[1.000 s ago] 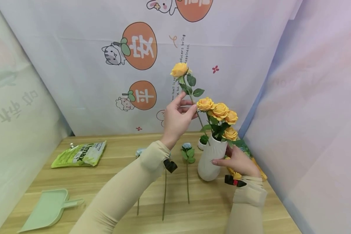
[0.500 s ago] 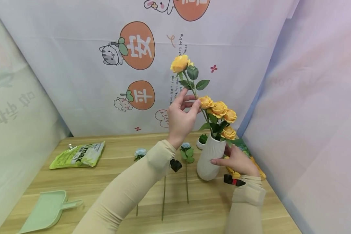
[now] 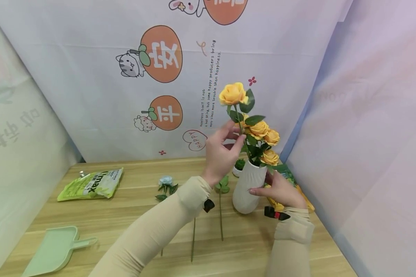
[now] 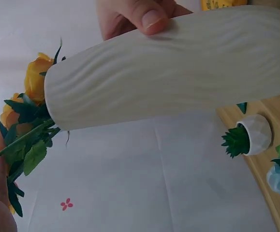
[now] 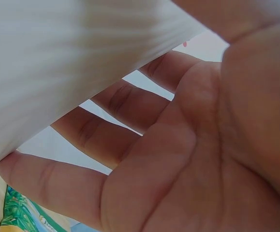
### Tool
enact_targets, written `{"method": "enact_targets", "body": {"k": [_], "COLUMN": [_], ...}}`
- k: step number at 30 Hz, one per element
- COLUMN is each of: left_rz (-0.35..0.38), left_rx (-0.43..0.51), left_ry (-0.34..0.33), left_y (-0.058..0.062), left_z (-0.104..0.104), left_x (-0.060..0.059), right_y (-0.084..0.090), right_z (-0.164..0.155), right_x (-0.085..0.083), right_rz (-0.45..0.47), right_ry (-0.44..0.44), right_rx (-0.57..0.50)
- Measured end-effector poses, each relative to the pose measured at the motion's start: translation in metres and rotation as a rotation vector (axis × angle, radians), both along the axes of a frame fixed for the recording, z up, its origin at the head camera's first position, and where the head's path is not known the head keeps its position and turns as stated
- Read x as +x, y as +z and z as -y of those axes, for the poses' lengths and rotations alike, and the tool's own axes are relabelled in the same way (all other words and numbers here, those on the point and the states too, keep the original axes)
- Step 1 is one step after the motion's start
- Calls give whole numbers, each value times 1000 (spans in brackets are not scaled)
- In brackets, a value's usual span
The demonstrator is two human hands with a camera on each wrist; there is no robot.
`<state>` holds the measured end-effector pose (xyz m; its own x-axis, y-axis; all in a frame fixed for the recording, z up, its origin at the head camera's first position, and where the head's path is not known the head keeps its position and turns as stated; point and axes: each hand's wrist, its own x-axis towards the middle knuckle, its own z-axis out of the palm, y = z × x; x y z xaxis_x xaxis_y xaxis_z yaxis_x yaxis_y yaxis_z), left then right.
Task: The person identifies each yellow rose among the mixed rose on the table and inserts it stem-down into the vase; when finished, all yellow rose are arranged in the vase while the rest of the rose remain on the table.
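Observation:
My left hand (image 3: 223, 152) pinches the stem of a yellow artificial rose (image 3: 233, 93), whose bloom stands above the others. Its lower stem enters the mouth of a white ribbed vase (image 3: 247, 188). Several more yellow roses (image 3: 259, 130) lean to the right out of that vase. My right hand (image 3: 283, 191) grips the vase from the right, thumb on the near side and fingers round the back. In the right wrist view, the fingers (image 5: 125, 104) curve behind the white wall. The left wrist view shows the vase mouth with green stems (image 4: 21, 140) going in.
Blue artificial roses (image 3: 166, 181) lie on the wooden table (image 3: 131, 215), partly behind the left arm. A small potted plant (image 3: 239, 166) stands behind the vase. At left are a green-and-white bag (image 3: 91, 184) and a pale green dustpan (image 3: 55, 248). A yellow-green package (image 3: 301, 196) lies right of the vase.
My left hand first raised the rose slightly, then moved right and down with it, bringing the stem more upright over the vase. My right hand keeps its hold on the vase.

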<state>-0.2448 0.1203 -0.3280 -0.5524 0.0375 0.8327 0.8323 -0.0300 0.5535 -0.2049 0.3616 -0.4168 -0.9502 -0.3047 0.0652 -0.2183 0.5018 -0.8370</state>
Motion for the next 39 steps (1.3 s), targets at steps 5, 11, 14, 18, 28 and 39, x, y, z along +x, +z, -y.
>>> {"method": "enact_targets", "body": {"k": [5, 11, 14, 18, 28, 39], "left_rz": [-69, -19, 44, 83, 54, 83], "left_rx": [-81, -134, -148, -144, -149, -183], "left_ry": [-20, -6, -15, -16, 3, 36], "left_y": [-20, -40, -47, -50, -53, -56], "left_z": [-4, -9, -9, -8, -7, -8], "left_x": [1, 2, 4, 7, 6, 7], "right_y": [0, -1, -2, -1, 0, 1], "right_z": [1, 1, 1, 1, 1, 2], "right_x": [0, 0, 0, 0, 0, 0], "right_rz": [8, -2, -4, 7, 16, 16], "right_ry": [1, 8, 15, 12, 8, 8], "right_rx": [-10, -24, -23, -18, -23, -35]}}
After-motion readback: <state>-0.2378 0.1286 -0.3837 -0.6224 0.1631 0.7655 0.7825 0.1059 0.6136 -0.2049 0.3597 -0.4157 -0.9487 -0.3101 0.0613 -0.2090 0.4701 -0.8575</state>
